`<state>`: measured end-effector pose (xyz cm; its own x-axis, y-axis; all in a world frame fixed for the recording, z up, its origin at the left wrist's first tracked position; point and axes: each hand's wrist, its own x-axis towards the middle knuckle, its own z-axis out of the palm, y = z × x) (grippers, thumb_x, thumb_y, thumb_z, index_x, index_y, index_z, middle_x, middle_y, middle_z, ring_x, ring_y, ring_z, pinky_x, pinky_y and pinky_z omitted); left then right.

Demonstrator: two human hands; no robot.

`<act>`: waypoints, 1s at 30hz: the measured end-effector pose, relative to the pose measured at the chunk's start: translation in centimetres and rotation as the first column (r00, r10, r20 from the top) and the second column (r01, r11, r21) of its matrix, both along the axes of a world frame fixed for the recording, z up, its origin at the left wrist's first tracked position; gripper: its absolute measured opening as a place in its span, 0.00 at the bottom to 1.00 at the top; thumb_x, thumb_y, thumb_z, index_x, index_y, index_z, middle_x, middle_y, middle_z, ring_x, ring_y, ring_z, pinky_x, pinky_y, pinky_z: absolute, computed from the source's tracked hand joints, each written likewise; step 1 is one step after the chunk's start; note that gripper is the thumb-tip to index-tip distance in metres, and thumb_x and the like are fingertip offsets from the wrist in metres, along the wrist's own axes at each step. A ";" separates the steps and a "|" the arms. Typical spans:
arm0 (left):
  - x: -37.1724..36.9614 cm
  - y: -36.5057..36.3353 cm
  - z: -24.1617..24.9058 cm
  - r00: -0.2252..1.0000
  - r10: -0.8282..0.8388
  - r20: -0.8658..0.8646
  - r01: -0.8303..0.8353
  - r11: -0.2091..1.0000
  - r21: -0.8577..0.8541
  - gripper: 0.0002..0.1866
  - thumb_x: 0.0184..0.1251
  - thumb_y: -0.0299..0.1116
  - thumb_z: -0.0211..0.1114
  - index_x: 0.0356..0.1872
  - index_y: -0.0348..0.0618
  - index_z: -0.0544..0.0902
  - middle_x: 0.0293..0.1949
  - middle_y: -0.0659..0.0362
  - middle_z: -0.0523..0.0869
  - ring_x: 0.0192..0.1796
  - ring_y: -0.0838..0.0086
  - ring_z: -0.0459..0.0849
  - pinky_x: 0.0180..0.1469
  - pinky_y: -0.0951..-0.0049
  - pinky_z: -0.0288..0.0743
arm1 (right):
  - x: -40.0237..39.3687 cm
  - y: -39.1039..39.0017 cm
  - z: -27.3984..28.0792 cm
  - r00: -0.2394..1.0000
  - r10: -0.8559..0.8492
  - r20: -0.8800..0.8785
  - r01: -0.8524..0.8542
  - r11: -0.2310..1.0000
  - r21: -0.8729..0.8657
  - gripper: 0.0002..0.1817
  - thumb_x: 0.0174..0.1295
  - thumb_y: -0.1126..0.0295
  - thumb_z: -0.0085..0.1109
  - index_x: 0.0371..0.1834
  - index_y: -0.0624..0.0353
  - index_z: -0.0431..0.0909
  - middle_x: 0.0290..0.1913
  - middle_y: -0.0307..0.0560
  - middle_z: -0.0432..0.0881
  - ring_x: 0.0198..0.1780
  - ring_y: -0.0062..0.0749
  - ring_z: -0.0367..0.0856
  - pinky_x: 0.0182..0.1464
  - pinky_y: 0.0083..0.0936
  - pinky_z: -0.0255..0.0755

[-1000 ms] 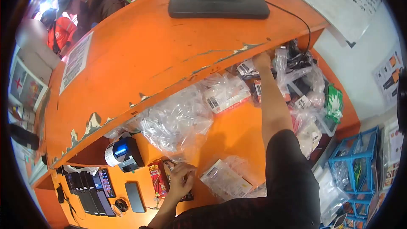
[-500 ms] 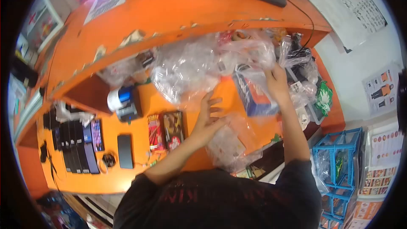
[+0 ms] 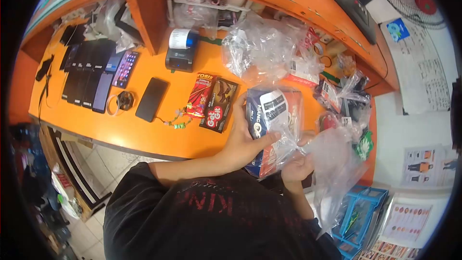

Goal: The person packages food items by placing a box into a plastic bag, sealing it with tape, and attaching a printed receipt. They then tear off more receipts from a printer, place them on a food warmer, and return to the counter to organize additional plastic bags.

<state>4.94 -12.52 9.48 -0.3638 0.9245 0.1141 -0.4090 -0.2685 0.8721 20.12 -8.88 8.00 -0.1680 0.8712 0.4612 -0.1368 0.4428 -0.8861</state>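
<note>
so the boxed product (image 3: pixel 272 132) is off the bench (image 3: pixel 144 135) and held up close to the body, about 4 o'clock from the middle of the view. left hand (image 3: pixel 243 142) has a closed grip on the box's left side, thumb laid across the front label. right hand (image 3: pixel 296 166) is pinched shut on the clear plastic bag (image 3: pixel 332 173), which trails off toward 4 o'clock and also seems to wrap over part of the box. my read: the box is picked out and in hand, and the bag part is only half sorted. can't tell from here whether the box is going in or coming out, since the plastic is bunched over its lower right corner. nothing is sealed or set down yet. around it: a red snack pack (image 3: pixel 199 95) and a brown chocolate pack (image 3: pixel 219 104) lie side by side on the bench at 10 o'clock from the box, a dark phone (image 3: pixel 151 99) beyond those, and a small receipt printer (image 3: pixel 180 50) toward 11. a heap of empty clear bags (image 3: pixel 262 50) sits at 12 o'clock, and more bagged bits (image 3: pixel 344 98) are piled at 2 o'clock.
</note>
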 end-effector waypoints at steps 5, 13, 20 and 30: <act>-0.4 -1.6 0.4 0.999 0.028 0.047 -0.030 0.999 0.039 0.49 0.49 0.24 0.67 0.64 0.38 0.38 0.57 0.49 0.59 0.62 0.67 0.59 0.63 0.66 0.56 | 0.9 -1.4 2.6 0.985 -0.034 0.167 0.005 0.985 0.175 0.17 0.53 0.63 0.42 0.41 0.63 0.65 0.41 0.48 0.67 0.48 0.34 0.65 0.53 0.27 0.57; -6.1 -2.4 -1.1 0.963 -0.166 -0.213 0.182 0.982 0.058 0.69 0.32 0.38 0.80 0.65 0.39 0.30 0.63 0.45 0.50 0.66 0.61 0.52 0.65 0.63 0.52 | -0.3 0.6 6.7 0.844 0.056 0.533 -0.263 0.910 0.321 0.19 0.50 0.66 0.49 0.45 0.63 0.65 0.44 0.50 0.68 0.49 0.37 0.66 0.52 0.28 0.60; -11.2 -1.4 5.1 0.459 -0.176 -0.871 0.441 0.896 0.052 0.66 0.30 0.50 0.77 0.67 0.36 0.40 0.60 0.44 0.54 0.63 0.55 0.54 0.66 0.62 0.47 | -6.4 6.8 15.0 0.737 0.062 0.673 -0.555 0.624 0.550 0.23 0.49 0.68 0.56 0.49 0.63 0.66 0.47 0.52 0.69 0.50 0.40 0.67 0.51 0.29 0.62; -18.8 9.2 14.4 -0.277 0.674 -0.685 -0.648 0.395 0.651 0.42 0.38 0.51 0.73 0.51 0.36 0.64 0.58 0.41 0.55 0.61 0.48 0.55 0.62 0.56 0.52 | -7.0 10.8 18.0 0.974 0.068 0.217 -0.184 0.801 0.570 0.22 0.49 0.74 0.57 0.50 0.63 0.67 0.54 0.52 0.64 0.53 0.37 0.66 0.48 0.27 0.66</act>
